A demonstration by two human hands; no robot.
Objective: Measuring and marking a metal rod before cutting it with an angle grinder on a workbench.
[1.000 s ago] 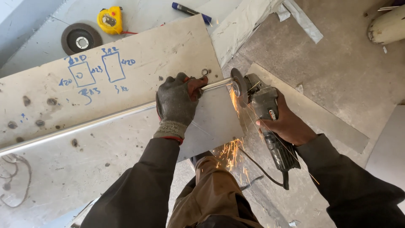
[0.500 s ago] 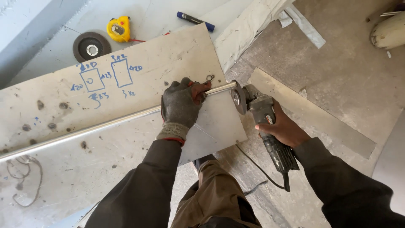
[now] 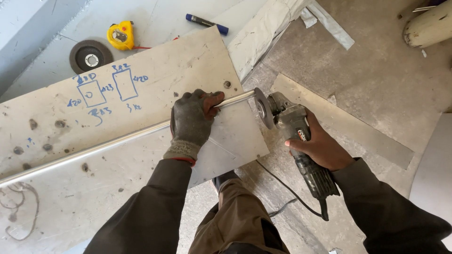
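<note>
View from the head camera, looking down. The left hand (image 3: 192,121), in a dark work glove, has its grip folded over a long metal rod (image 3: 117,139), fingers curled across the top and pressing it down onto a pale board (image 3: 141,84); the thumb points toward the rod's free end. The rod lies diagonally across the board, from the lower left edge of the frame up to the right, and ends just at the board's right edge. The right hand (image 3: 319,146), bare, has its grip wrapped fully round the body of an angle grinder (image 3: 294,134), fingers closed over the housing. The grinder's disc (image 3: 262,107) stands upright, touching or just beside the rod's end; which cannot be told. Its cable (image 3: 282,186) trails over the concrete floor (image 3: 376,84). The board carries blue sketched rectangles (image 3: 108,87). Beyond the board lie a spare grinding disc (image 3: 90,56), a yellow tape measure (image 3: 120,35) and a blue marker (image 3: 206,23), well apart from both hands
</note>
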